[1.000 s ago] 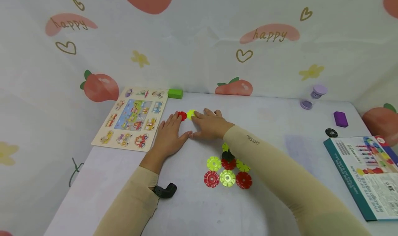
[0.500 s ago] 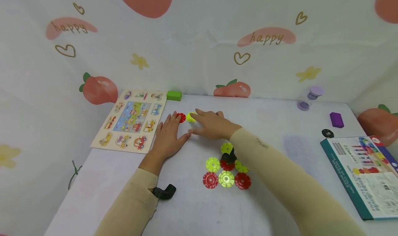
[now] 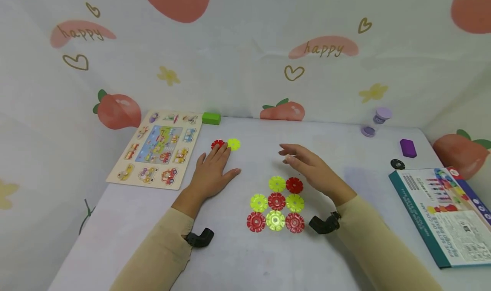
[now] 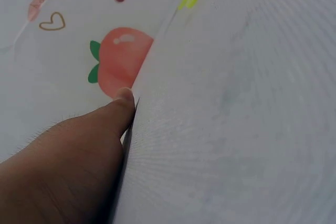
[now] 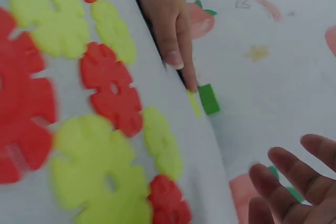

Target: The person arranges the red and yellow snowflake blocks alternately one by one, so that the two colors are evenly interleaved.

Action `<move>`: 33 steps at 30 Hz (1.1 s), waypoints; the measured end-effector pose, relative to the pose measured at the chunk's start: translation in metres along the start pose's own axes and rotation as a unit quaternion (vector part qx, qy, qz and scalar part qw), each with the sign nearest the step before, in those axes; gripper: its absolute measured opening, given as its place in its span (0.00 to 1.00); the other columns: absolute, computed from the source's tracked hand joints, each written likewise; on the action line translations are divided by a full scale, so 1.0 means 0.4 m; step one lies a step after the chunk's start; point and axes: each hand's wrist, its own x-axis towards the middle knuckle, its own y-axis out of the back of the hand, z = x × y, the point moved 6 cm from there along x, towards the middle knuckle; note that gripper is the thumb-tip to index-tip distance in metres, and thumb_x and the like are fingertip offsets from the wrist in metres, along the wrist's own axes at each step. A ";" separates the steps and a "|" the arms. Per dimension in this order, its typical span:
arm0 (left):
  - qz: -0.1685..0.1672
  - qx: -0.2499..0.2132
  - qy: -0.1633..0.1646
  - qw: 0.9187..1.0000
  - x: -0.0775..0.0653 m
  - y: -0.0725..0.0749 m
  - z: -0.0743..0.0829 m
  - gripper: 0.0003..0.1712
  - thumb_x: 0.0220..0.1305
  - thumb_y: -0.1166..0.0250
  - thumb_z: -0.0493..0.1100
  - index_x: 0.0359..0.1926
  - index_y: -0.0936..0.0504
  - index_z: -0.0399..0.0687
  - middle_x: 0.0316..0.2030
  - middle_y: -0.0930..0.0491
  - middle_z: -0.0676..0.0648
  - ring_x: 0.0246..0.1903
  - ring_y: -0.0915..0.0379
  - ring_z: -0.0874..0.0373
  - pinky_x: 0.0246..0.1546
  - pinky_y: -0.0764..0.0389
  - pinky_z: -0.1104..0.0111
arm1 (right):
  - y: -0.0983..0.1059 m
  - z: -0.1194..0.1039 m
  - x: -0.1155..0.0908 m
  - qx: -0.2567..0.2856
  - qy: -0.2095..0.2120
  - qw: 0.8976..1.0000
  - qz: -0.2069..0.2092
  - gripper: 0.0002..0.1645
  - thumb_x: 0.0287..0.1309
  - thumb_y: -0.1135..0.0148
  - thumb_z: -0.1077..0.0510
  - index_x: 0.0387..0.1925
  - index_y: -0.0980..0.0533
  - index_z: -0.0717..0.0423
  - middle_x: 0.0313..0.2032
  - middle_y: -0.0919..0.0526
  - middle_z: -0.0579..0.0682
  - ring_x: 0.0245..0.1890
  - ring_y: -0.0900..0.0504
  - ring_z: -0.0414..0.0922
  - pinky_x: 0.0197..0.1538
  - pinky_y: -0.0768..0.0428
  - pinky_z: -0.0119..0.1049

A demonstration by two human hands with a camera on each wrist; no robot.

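Once past a gold "happy" on the wall cloth (image 3: 230, 48) and over the slanting left edge of the table (image 3: 238, 261), straight onto the puzzle board (image 3: 158, 144), with a green block (image 3: 211, 118) by its corner at the far edge. Across now to the left hand (image 3: 210, 176): palm down, low, with straight fingers and spread thumb, reaching over the rim of the red disc (image 3: 215, 143), beside the yellow disc (image 3: 233, 144), clamped on neither. Down to eight red and yellow discs (image 3: 281, 201), laid in rows between both wrists. Up to the right hand (image 3: 312, 167), raised, with loosely bent fingers apart, with room towards the far edge. Under another "happy", on rightward to a purple timer (image 3: 377, 120), a black round piece (image 3: 397, 164), a purple block (image 3: 408, 148) and a teal-spined box (image 3: 441, 223), with barcode and print mostly too small to read.
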 end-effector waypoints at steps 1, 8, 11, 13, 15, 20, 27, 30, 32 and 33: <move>-0.001 0.000 0.001 1.000 -0.001 0.000 -0.001 0.49 0.62 0.53 0.73 0.74 0.47 0.49 0.74 0.55 0.50 0.72 0.65 0.51 0.65 0.60 0.44 | 0.003 0.012 -0.011 0.014 0.001 1.000 0.005 0.26 0.70 0.50 0.47 0.67 0.36 0.40 0.60 0.29 0.48 0.59 0.29 0.54 0.62 0.36 0.51; 0.009 -0.004 -0.003 1.000 -0.003 0.001 -0.003 0.51 0.60 0.53 0.75 0.75 0.49 0.52 0.74 0.56 0.50 0.72 0.66 0.51 0.65 0.60 0.44 | 0.013 0.116 -0.068 -0.019 -0.043 0.999 0.015 0.33 0.64 0.41 0.44 0.67 0.36 0.46 0.60 0.28 0.48 0.56 0.28 0.47 0.58 0.31 0.52; 0.017 -0.004 -0.010 1.000 -0.002 0.001 -0.001 0.52 0.59 0.54 0.77 0.75 0.49 0.54 0.74 0.58 0.51 0.72 0.66 0.51 0.65 0.61 0.43 | 0.021 0.144 -0.088 -0.071 -0.040 0.997 0.001 0.37 0.58 0.35 0.43 0.66 0.34 0.45 0.60 0.28 0.42 0.57 0.29 0.44 0.58 0.31 0.49; 0.016 0.003 -0.011 1.000 -0.001 -0.001 -0.001 0.52 0.58 0.55 0.78 0.75 0.49 0.55 0.74 0.58 0.52 0.72 0.68 0.51 0.65 0.61 0.43 | 0.024 0.152 -0.096 -0.102 -0.027 0.994 -0.008 0.37 0.54 0.32 0.43 0.65 0.32 0.43 0.60 0.29 0.40 0.58 0.31 0.42 0.60 0.32 0.48; 0.009 0.011 -0.009 1.000 -0.001 -0.006 -0.004 0.52 0.58 0.57 0.79 0.75 0.49 0.57 0.74 0.58 0.52 0.72 0.69 0.51 0.65 0.63 0.43 | 0.023 0.154 -0.097 -0.130 -0.010 0.991 -0.016 0.35 0.53 0.30 0.44 0.63 0.30 0.43 0.59 0.30 0.39 0.59 0.32 0.41 0.61 0.33 0.47; -0.010 0.014 -0.006 1.000 -0.005 -0.012 -0.008 0.53 0.57 0.59 0.80 0.75 0.50 0.58 0.74 0.58 0.53 0.72 0.70 0.52 0.65 0.64 0.44 | 0.014 0.148 -0.091 -0.168 0.007 0.986 -0.011 0.25 0.55 0.30 0.52 0.54 0.24 0.48 0.54 0.30 0.44 0.56 0.33 0.44 0.58 0.31 0.48; -0.025 0.013 -0.014 0.999 -0.015 -0.010 -0.002 0.53 0.57 0.58 0.79 0.76 0.51 0.57 0.75 0.60 0.53 0.72 0.70 0.52 0.66 0.63 0.46 | 0.014 0.148 -0.092 -0.144 -0.058 0.988 0.015 0.19 0.57 0.32 0.56 0.49 0.27 0.46 0.42 0.23 0.44 0.40 0.26 0.46 0.44 0.24 0.43; -0.026 0.012 -0.015 0.999 -0.015 -0.009 0.001 0.53 0.58 0.57 0.79 0.76 0.51 0.57 0.75 0.59 0.53 0.72 0.70 0.52 0.66 0.63 0.46 | 0.022 0.138 -0.081 -0.118 -0.080 0.989 0.041 0.14 0.60 0.35 0.55 0.47 0.26 0.43 0.39 0.21 0.45 0.38 0.24 0.47 0.40 0.22 0.41; -0.026 0.012 -0.015 0.999 -0.014 -0.009 0.002 0.53 0.58 0.57 0.79 0.76 0.52 0.57 0.75 0.59 0.53 0.72 0.70 0.52 0.66 0.64 0.46 | 0.029 0.126 -0.063 -0.096 -0.085 0.990 0.060 0.13 0.61 0.36 0.54 0.48 0.25 0.43 0.39 0.21 0.46 0.37 0.23 0.48 0.39 0.20 0.41; -0.026 0.013 -0.016 0.999 -0.013 -0.009 0.003 0.53 0.58 0.58 0.79 0.76 0.52 0.57 0.75 0.59 0.53 0.72 0.70 0.52 0.66 0.64 0.46 | 0.031 0.117 -0.051 -0.083 -0.085 0.991 0.067 0.14 0.61 0.36 0.54 0.48 0.25 0.44 0.39 0.22 0.48 0.36 0.23 0.49 0.39 0.19 0.42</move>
